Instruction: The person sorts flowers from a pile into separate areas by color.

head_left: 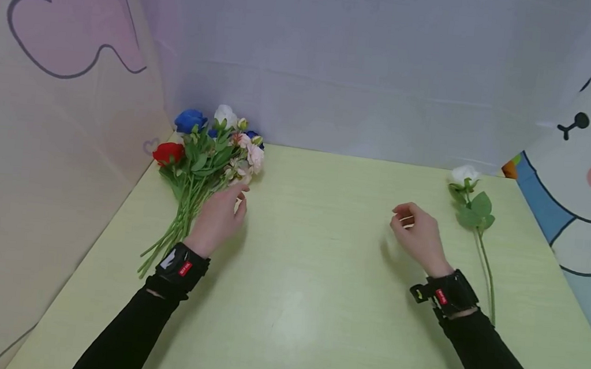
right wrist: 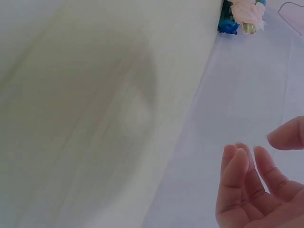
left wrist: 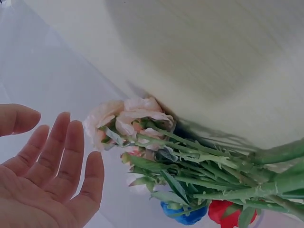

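My left hand (head_left: 219,218) hovers over the stems of a bunch of flowers (head_left: 190,196) lying at the table's left side. Its fingers are relaxed and hold nothing, as the left wrist view shows. The bunch has a red rose (head_left: 168,153), a blue rose (head_left: 190,120), a white bloom (head_left: 225,115) and pale pink blooms (left wrist: 137,118). My right hand (head_left: 418,234) is held above the table with loosely bent fingers and nothing in them. To its right lies a single white rose (head_left: 464,174) with green leaves (head_left: 476,211) and a long stem, partly hidden behind the right wrist.
The pale wooden table (head_left: 300,254) stretches between the two hands. A plain whitish curtain (head_left: 357,67) hangs along its back edge. Curtains with printed cartoon figures (head_left: 583,172) stand at the left and right sides. Both wrists wear black straps (head_left: 451,292).
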Available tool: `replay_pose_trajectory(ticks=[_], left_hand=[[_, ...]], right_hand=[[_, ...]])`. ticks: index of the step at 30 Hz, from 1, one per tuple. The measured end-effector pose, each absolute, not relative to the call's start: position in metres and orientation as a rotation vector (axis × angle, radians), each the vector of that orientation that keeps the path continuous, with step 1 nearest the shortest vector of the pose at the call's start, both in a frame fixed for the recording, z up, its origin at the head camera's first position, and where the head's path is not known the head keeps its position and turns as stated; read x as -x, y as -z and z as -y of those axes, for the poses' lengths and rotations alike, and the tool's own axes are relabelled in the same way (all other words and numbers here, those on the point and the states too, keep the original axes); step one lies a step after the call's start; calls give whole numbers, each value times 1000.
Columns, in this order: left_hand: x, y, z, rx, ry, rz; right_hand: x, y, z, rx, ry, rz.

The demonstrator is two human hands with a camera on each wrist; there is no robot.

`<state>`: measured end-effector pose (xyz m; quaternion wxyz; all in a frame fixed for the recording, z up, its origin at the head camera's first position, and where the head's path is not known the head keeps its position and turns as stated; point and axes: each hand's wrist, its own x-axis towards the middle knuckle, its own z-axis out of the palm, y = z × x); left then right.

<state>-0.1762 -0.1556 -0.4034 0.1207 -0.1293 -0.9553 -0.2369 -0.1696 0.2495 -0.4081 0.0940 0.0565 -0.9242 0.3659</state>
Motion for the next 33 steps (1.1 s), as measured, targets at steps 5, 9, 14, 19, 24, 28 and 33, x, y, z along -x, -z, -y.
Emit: replay_pose_trajectory(ticks=[5,9,14,19,24,28,33], left_hand=[[176,403,164,312,568,2783],[175,403,171,267,459,2780],[173,401,183,211,396,2801],[168,400,201,111,356,2835],[164,400,220,21,340,2869],[163,400,229,-13,319,2888],[163,403,237,-36,301,2903]], right_hand=[[174,410,-219,-193,-1224,2723],[176,412,-193,-213,-1420,2685],[178,411,-167,-190,-1824,2614],[178,409,-142,-107,-2155,2507],[179,411,-120,-93,-2317,2432],[178,412,-105,-91,-2439,2376],[175,414,-90,-67,-2609,2306]])
